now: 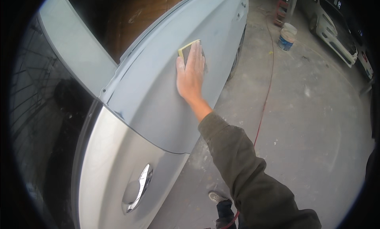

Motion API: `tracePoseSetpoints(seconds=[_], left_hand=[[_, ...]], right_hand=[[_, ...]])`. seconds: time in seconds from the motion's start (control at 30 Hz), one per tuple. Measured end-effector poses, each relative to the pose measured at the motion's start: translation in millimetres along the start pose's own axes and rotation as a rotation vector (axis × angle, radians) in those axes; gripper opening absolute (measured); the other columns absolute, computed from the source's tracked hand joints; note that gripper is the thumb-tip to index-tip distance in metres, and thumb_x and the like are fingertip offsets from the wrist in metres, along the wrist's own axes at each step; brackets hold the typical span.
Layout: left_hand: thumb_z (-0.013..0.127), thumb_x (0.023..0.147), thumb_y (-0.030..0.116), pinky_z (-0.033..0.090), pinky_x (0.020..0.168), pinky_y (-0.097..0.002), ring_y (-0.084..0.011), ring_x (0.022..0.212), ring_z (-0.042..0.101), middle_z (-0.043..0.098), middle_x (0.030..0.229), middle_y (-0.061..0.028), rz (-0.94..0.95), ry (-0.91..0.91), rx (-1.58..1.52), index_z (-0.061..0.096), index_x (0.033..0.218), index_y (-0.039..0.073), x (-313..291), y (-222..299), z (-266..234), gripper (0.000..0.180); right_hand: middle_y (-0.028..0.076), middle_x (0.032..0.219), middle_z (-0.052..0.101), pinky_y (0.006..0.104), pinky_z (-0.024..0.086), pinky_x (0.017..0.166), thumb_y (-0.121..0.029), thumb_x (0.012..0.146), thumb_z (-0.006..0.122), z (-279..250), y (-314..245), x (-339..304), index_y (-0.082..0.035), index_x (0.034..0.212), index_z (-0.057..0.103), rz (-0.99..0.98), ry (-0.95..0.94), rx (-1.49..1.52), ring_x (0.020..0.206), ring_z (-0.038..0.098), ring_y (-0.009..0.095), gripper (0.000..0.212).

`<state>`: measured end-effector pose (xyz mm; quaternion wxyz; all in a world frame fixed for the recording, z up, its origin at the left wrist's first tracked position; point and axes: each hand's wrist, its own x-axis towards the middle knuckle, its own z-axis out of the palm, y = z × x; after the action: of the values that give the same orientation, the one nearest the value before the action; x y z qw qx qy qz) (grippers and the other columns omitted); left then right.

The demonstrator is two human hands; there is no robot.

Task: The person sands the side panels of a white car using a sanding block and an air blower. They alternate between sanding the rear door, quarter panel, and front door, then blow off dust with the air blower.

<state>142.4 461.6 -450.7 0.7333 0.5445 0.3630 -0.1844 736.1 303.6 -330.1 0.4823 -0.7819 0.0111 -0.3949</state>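
Right hand (191, 72) lies flat, fingers extended, pressing a yellow rectangular sanding sponge (187, 48) against the grey primed car panel (158, 98), near its upper edge. Sanding under way; next stroke probably needs even pressure.

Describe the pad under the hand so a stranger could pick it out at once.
Start at the big grey primed car panel filling the middle of the view. The right hand lies flat on it, pressing a thin yellow sanding pad. Only its yellow corner shows past the fingertips, the one bright colour on the grey.
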Motion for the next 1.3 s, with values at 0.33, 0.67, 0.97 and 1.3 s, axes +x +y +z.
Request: tracePoseSetpoints(seconds=[0.33,0.67,0.97,1.3], left_hand=[[0.068,0.092,0.021,0.047,0.085,-0.0360,-0.0198,0.093,0.062,0.069,0.097,-0.0095,-0.109,-0.099,0.055,0.069,0.094,-0.001,4.2,-52.1,-42.7,0.022],[0.066,0.091,0.010,0.046,0.095,-0.0395,-0.0225,0.109,0.057,0.061,0.117,-0.0102,-0.075,-0.079,0.041,0.060,0.115,0.000,-30.1,-35.2,-21.6,0.026],[0.068,0.091,0.016,0.045,0.098,-0.0393,-0.0240,0.113,0.057,0.062,0.117,-0.0098,0.051,-0.050,-0.105,0.062,0.113,0.001,-25.0,-25.0,-5.7,0.026],[0.067,0.095,0.025,0.055,0.082,-0.0379,-0.0207,0.092,0.065,0.069,0.102,-0.0096,0.438,-0.100,1.159,0.068,0.104,-0.006,3.5,-11.3,24.0,0.032]], right_hand=[[0.015,0.156,0.036,0.0550,0.024,0.118,-0.027,0.081,0.072,-35.3,17.0,-223.7,-0.001,0.147,0.041,-0.494,-0.481,-0.017,0.146,0.031,0.033,0.078],[0.005,0.146,0.051,0.0475,0.031,0.118,-0.016,0.088,0.061,-41.1,-49.0,-183.9,-0.010,0.134,0.059,-0.448,-0.196,0.132,0.140,0.043,0.021,0.046],[0.018,0.127,0.062,0.0407,0.046,0.096,-0.020,0.103,0.045,-90.6,41.3,-286.4,0.000,0.128,0.055,0.629,-0.083,0.221,0.116,0.058,0.034,0.033],[0.013,0.097,0.064,0.0366,0.046,0.085,-0.031,0.104,0.050,-253.7,-16.9,-339.4,0.002,0.109,0.061,0.718,-1.406,0.847,0.091,0.061,0.025,0.035]])
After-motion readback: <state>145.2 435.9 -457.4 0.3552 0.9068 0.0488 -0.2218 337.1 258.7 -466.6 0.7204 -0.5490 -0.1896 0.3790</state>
